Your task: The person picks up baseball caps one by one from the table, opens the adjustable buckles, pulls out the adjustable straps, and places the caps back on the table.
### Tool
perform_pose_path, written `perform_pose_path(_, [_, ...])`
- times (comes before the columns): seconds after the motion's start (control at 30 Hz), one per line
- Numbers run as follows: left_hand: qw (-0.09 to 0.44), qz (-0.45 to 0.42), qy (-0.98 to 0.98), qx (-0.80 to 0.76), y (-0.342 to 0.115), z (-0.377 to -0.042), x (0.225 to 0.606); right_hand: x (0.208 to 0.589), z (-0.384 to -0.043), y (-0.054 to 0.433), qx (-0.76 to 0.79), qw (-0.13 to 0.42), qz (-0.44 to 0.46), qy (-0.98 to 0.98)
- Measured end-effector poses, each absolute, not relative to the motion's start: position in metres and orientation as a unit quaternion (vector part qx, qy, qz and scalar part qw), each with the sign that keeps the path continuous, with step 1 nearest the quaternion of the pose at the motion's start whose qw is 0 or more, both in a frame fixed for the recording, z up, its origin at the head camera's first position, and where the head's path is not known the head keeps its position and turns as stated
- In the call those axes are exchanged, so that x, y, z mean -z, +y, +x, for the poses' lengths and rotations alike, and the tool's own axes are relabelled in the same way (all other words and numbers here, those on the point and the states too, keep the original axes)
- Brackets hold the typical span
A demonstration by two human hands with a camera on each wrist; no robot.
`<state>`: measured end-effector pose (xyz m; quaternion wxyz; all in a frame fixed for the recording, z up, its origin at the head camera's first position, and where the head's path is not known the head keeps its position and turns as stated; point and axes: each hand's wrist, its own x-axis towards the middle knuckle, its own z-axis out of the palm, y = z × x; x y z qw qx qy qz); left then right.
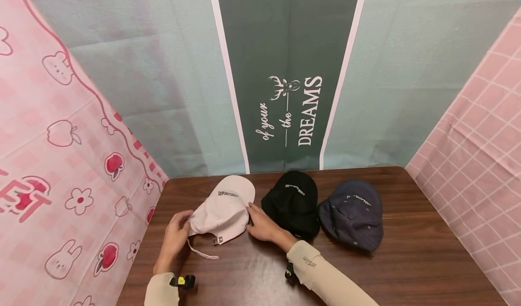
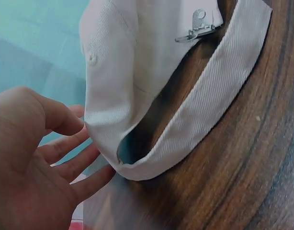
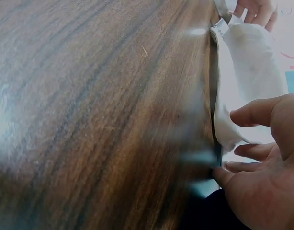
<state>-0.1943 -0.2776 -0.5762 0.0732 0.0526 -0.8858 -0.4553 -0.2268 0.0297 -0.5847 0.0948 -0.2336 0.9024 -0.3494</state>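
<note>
A white baseball cap (image 1: pixel 228 206) with dark lettering lies on the table, its back opening towards me. My left hand (image 1: pixel 176 236) touches the cap's left side; in the left wrist view its fingers (image 2: pixel 82 165) reach along the outside of the fabric, thumb tip at the edge. The loose strap (image 2: pixel 199 91) curves out over the wood, and a metal buckle (image 2: pixel 199 31) hangs at the opening's other end. Against the cap's right side rests my right hand (image 1: pixel 262 224), thumb on the fabric and fingers spread beside it in the right wrist view.
A black cap (image 1: pixel 291 206) sits close by my right hand, with a navy cap (image 1: pixel 354 215) to its right. All lie on a dark wooden table (image 1: pixel 415 251). A grey-green curtain (image 1: pixel 171 93) hangs behind, with pink patterned cloths (image 1: pixel 81 161) at both sides.
</note>
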Motion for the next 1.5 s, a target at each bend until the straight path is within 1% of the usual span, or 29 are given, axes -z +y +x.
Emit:
perform_pose_path(0.13, [0.084, 0.043, -0.885, 0.456, -0.274, -0.194, 0.575, 0.583, -0.226, 0.031, 0.354, 0.099, -0.229, 0.901])
perform_pose_path(0.37, [0.117, 0.009, -0.883, 0.455, -0.262, -0.195, 0.569, 0.58, -0.224, 0.033, 0.362, 0.091, -0.236, 0.897])
perform_pose_path(0.57, [0.127, -0.013, -0.871, 0.474, -0.249, -0.197, 0.561, 0.573, -0.221, 0.035, 0.362, 0.08, -0.237, 0.898])
perform_pose_path(0.73, [0.163, -0.056, -0.859, 0.481, -0.235, -0.199, 0.557, 0.566, -0.219, 0.039, 0.356, 0.066, -0.235, 0.902])
perform_pose_path(0.9, [0.195, -0.099, -0.846, 0.487, -0.22, -0.199, 0.552, 0.559, -0.215, 0.045, 0.354, 0.038, -0.235, 0.904])
perform_pose_path(1.23, [0.22, -0.178, -0.827, 0.487, -0.194, -0.197, 0.542, 0.549, -0.208, 0.058, 0.354, -0.008, -0.248, 0.902])
perform_pose_path(1.37, [0.214, -0.188, -0.824, 0.489, -0.186, -0.197, 0.543, 0.547, -0.205, 0.063, 0.353, -0.028, -0.251, 0.901])
perform_pose_path(1.5, [0.197, -0.188, -0.827, 0.492, -0.178, -0.198, 0.545, 0.544, -0.202, 0.069, 0.362, -0.049, -0.262, 0.893])
